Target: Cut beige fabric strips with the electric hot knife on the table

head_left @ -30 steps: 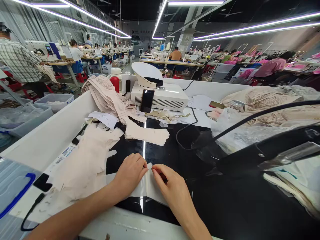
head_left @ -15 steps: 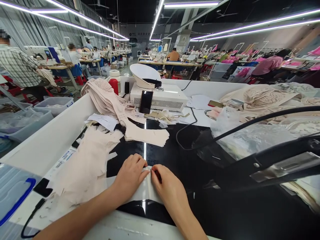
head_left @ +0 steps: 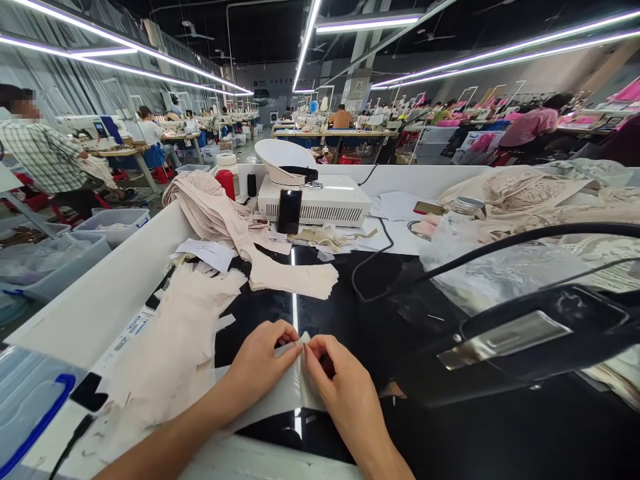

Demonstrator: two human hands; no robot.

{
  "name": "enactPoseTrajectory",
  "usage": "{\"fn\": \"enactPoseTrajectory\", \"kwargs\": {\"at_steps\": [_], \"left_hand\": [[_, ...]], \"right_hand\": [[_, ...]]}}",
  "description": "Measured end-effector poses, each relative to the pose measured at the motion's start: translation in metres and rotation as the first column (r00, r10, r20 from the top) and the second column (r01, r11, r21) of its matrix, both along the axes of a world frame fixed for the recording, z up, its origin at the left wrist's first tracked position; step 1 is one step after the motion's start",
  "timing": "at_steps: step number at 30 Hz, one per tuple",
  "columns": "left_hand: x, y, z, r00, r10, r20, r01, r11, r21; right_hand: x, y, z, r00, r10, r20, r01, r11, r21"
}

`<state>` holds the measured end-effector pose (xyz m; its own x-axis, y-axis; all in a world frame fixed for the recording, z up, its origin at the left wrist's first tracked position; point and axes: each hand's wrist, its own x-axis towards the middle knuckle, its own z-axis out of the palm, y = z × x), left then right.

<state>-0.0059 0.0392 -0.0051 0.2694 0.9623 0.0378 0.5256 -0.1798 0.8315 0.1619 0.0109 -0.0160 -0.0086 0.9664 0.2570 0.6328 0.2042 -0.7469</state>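
Between my two hands is a pale, thin piece of fabric (head_left: 274, 395) lying low over the black tabletop (head_left: 270, 313). My left hand (head_left: 265, 353) pinches its upper edge between thumb and fingers. Close against it, my right hand (head_left: 340, 373) pinches the same edge, with the fingertips of both hands almost touching. A raised fold runs down the cloth toward me from that spot. Beyond my hands rests a stack of cut beige fabric pieces (head_left: 295, 275). To the left lies another layered pile of beige pieces (head_left: 175, 333).
At right, a black machine arm (head_left: 520, 340) with a cable reaches over the table. Behind stand a white vented box (head_left: 335, 200), a phone (head_left: 289, 212) and a red bottle (head_left: 226, 183). A plastic bag (head_left: 495, 260) lies back right. People work at sewing tables beyond.
My hands stay pinched on the fabric, whose edge and fold now stand up a little more. The black arm at right has shifted in view, and the head view has moved slightly.
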Motion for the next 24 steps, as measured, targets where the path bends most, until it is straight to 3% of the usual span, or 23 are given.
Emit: {"fn": "enactPoseTrajectory", "kwargs": {"at_steps": [10, 24], "left_hand": [[0.0001, -0.0013, -0.0039, 0.999, -0.04, 0.029, 0.038, 0.995, 0.091], [0.0002, -0.0057, -0.0034, 0.994, -0.103, 0.026, 0.097, 0.98, 0.176]], "right_hand": [[-0.0035, 0.0027, 0.0001, 0.987, -0.022, -0.159, 0.005, 0.995, -0.104], [-0.0027, 0.0056, -0.0021, 0.981, -0.049, -0.185, 0.029, 0.993, -0.112]]}}
